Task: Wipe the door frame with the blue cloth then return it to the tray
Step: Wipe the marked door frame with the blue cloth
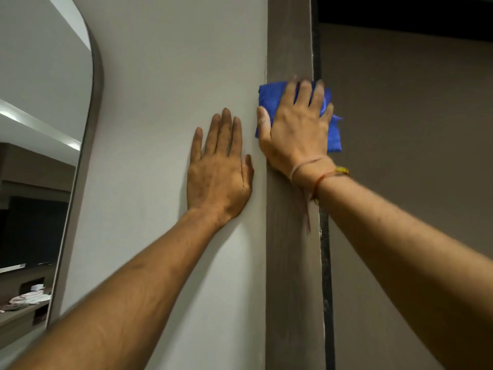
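Observation:
The brown door frame [289,263] runs vertically down the middle right of the head view. A folded blue cloth [269,98] lies flat against it at about chest height. My right hand [296,129] presses on the cloth with fingers spread, covering most of it; blue edges show at the upper left and at the right. My left hand [220,166] rests flat on the pale wall [165,102] just left of the frame, fingers apart and holding nothing. The tray is not in view.
A brown door [413,156] stands right of the frame, past a dark gap [324,249]. An arched mirror [40,156] hangs on the wall at far left and reflects a room with a counter and white items.

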A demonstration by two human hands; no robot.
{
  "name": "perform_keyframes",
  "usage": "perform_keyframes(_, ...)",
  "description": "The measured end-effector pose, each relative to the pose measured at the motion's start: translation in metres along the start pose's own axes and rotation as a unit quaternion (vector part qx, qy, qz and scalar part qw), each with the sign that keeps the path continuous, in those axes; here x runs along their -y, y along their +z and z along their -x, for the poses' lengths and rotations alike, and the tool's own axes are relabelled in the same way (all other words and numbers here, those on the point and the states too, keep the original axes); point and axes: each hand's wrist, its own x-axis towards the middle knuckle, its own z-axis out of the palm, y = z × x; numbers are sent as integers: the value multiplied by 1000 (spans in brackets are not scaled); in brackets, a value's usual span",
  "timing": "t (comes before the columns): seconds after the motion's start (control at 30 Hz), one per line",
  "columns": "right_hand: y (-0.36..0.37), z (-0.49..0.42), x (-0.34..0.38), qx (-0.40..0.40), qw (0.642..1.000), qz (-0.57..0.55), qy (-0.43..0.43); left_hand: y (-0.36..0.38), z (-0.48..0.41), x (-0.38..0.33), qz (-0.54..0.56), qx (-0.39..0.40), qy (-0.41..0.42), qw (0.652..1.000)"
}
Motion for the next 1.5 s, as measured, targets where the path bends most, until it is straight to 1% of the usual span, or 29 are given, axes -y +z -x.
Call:
perform_keyframes(0.07,0,-15,3,-9,1000,-6,15,1,1,0,1,-2,1,1000)
perform_keyframes(0.13,2,-6,3,-21,1000,-10,20,3,2,0,2,1,0,1000)
perform_keyframes(0.33,9,84,-7,-25,999,-24,14,2,4,-2,17,-23,-23,999)
perform_keyframes(0.4,8,73,-6,-14,999,-27,13,2,5,-2,14,-20,-26,999)
perform_keyframes(0.5,0,14,-6,-7,1000,-14,-7,3,4,-1,14,-17,-26,999)
perform_keyframes(0.57,-5,-16,-4,-3,1000,-20,-3,2,4,-1,13,-19,-26,999)
perform_keyframes(0.63,-3,-13,-2,-9,1000,-24,5,2,5,-1,11,-15,-28,999)
perform_keyframes(0.77,6,64,-5,-28,999,-32,1,3,4,-1,9,-10,-28,1000)
perform_keyframes(0.83,7,84,-10,-10,1000,-26,-9,2,5,-2,8,-10,-30,999)
perform_keyframes(0.97,1,38,-9,9,1000,-13,-26,2,4,-1,12,-4,-28,1000)
perform_keyframes(1.03,-2,14,-7,13,1000,-12,-20,1,4,-1,13,-7,-27,1000)
perform_keyframes(1.1,-1,12,-7,3,1000,-15,-9,1,4,-2,10,-7,-25,1000)
perform_keyframes(1.17,3,40,-7,-7,1000,-28,-2,2,5,-2,10,-4,-28,1000)
perform_keyframes(1.23,6,91,-7,-6,999,-36,7,3,6,-1,6,-3,-31,1000)
perform_keyframes(1.3,5,137,-8,24,999,-26,9,2,7,0,9,-2,-30,1000)
perform_keyframes(1.33,3,146,-10,44,999,-21,3,1,7,-1,11,-1,-27,1000)
perform_keyframes(1.4,-1,131,-16,65,997,-24,-25,0,5,0,10,6,-19,1000)
perform_keyframes(1.47,-4,88,-16,61,996,-26,-52,0,4,1,7,9,-20,1000)
perform_keyframes(1.5,-6,63,-14,58,997,-28,-48,0,4,1,8,10,-20,1000)
